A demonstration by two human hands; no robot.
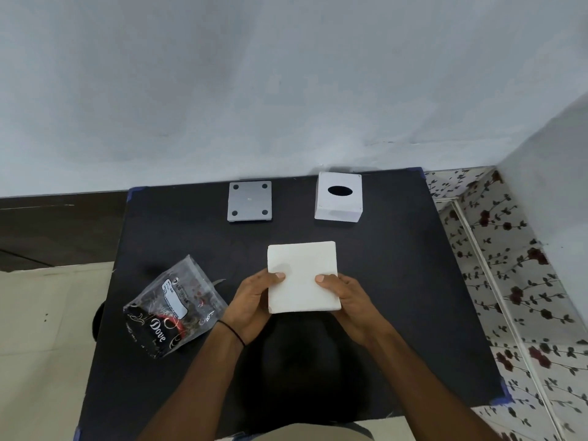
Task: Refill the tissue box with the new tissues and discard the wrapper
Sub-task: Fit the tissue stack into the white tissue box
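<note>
Holding the bare tissue stack [302, 276] near centre, the left hand [251, 305] and right hand [348, 302] clamp its near corners. Emptied, the wrapper [173, 308] lies left, undiscarded; the tissue box [339, 197] and its base plate [249, 201] sit far, apart, awaiting refilling.

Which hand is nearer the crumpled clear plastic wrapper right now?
Left. The left hand grips the white tissue stack just right of the crumpled clear plastic wrapper; the right hand holds the stack's far side.
</note>
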